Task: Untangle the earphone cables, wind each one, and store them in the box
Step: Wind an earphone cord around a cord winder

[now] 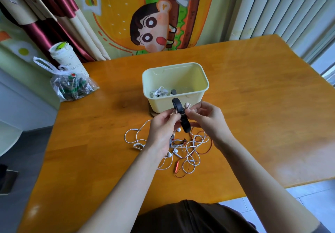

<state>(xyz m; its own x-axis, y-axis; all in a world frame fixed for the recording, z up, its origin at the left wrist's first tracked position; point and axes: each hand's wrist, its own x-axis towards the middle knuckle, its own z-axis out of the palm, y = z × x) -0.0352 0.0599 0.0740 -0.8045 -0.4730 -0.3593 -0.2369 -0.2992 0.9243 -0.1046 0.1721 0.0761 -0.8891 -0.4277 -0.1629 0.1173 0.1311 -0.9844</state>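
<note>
We judge the winding step is nearly done on one earphone. At frame centre, just before the box [163, 104], both hands hold a black strap [178, 106] looped round what looks like a pink earphone [186, 104]. The left hand [163, 126] and right hand [204, 118] each pinch it with curled fingers. A wound white set [159, 91] lies in the box, and the tangle [188, 151] lies on the table below. Next the strap needs closing snugly before the short drop in.
</note>
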